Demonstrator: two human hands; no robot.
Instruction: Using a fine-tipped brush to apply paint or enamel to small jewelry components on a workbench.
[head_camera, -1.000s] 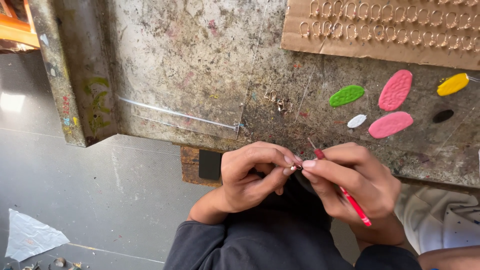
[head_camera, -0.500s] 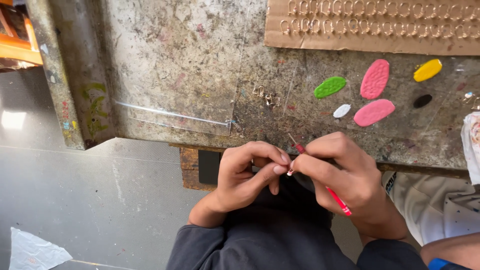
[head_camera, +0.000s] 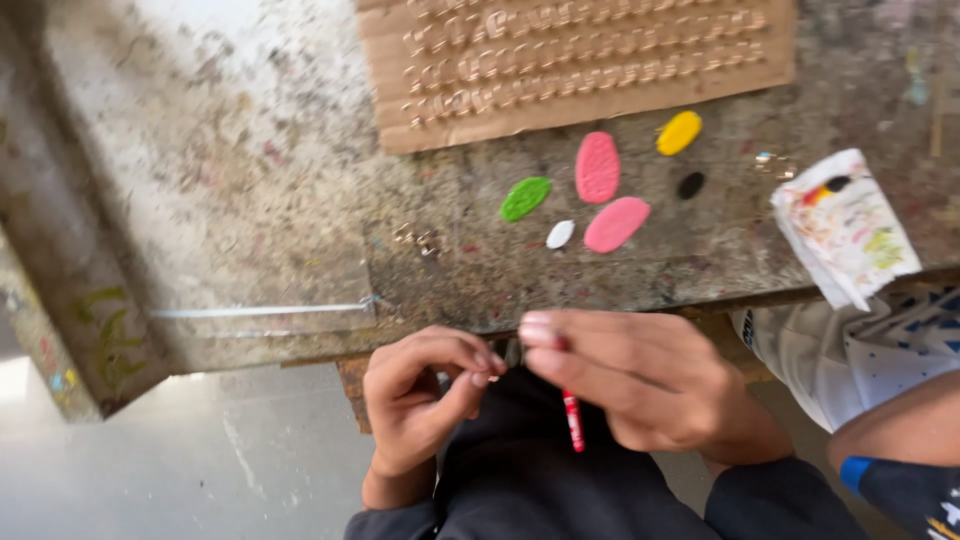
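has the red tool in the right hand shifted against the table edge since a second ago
Cannot tell. The red tool stays in the right hand, just below the table edge, as before; the camera itself swung, so small shifts can't be judged.

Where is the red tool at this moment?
In the head view, the red tool sits in the right hand, low centre, just below the worktable edge, its tip meeting the left hand.

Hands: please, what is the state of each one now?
Left hand: closed, fingertips pinching something too small to identify.
Right hand: closed on a red tool.
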